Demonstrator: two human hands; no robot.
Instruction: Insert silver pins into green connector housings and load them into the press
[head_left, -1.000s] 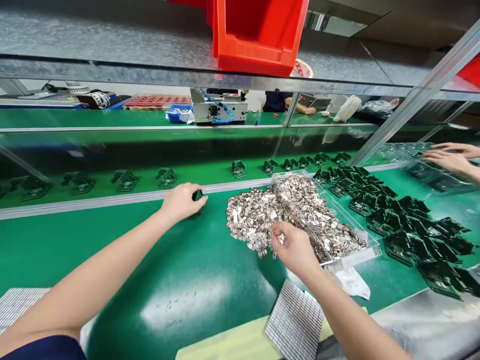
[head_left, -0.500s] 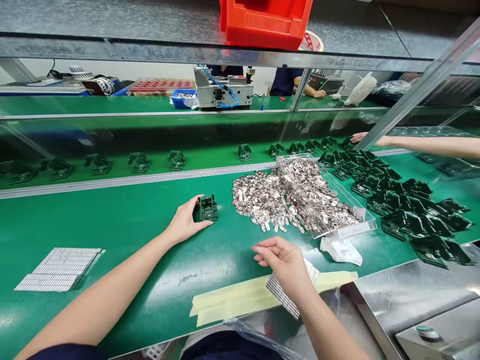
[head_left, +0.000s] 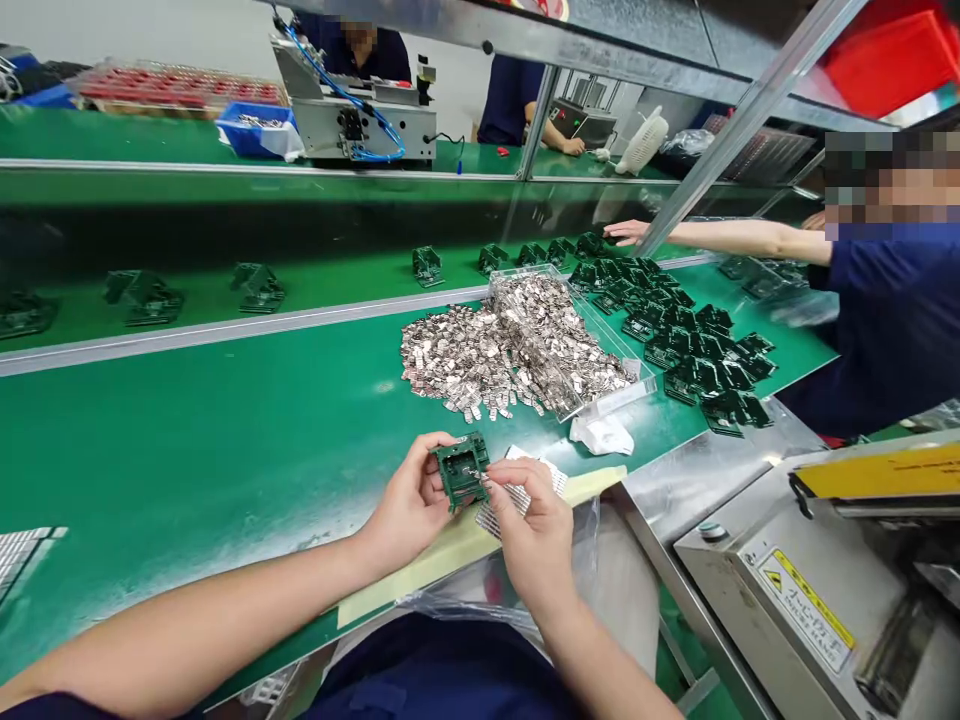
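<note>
My left hand (head_left: 412,500) is closed round the edge of a dark green plastic housing (head_left: 459,470), lifted off the bench with its square recess facing me. My right hand (head_left: 534,520) meets it from the right, thumb and finger pinched at the recess on what looks like a small metal piece (head_left: 472,471), mostly hidden by the fingertips. Beyond the hands lies a heap of small silvery metal pieces (head_left: 457,360), spilling out of a tilted clear plastic tray (head_left: 611,400). A sheet of pale strips (head_left: 559,478) lies partly behind my right hand.
Many green housings (head_left: 697,350) crowd the bench at right; several more (head_left: 259,288) stand along the back strip. Yellow tape (head_left: 405,580) runs along the front edge. A co-worker's arm (head_left: 735,237) reaches in from the right. A metal machine (head_left: 787,570) stands at lower right.
My left hand has lifted the green housing off the bench and brought it nearer, turning its recess toward me. My right hand has come to it. The camera view has swung right.
</note>
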